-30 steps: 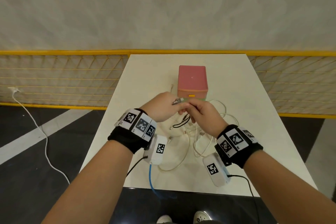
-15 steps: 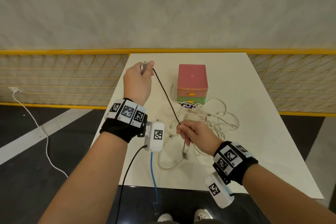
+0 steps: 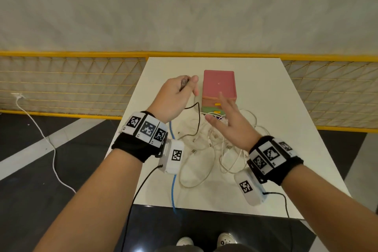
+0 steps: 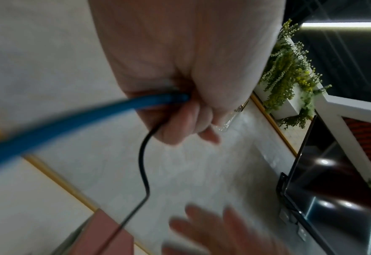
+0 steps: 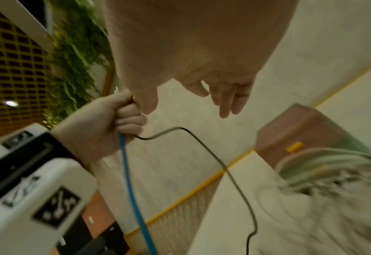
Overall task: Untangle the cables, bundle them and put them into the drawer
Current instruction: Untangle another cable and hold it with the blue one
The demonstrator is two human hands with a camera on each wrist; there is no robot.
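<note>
My left hand [image 3: 187, 86] is raised left of the drawer box [image 3: 218, 84] and grips the plug end of a thin black cable [image 3: 198, 117]. That cable sags down to the tangle of white cables [image 3: 206, 149] on the table. In the left wrist view the same fist [image 4: 193, 110] also holds a blue cable [image 4: 70, 117]; it hangs past the table's near edge [image 3: 173, 188]. My right hand [image 3: 222, 111] hovers over the tangle just in front of the box, fingers straight, holding nothing. The box is pink on top with stacked drawers below.
The white table [image 3: 286, 112] is narrow, with edges close on both sides. A yellow mesh fence [image 3: 61, 88] runs behind it below a pale wall. A white cord [image 3: 48, 141] lies on the dark floor at the left.
My right hand has let go of the black cable, opened and moved up toward the box. My left hand has come down and right with the plug, so the cable now hangs slack.
</note>
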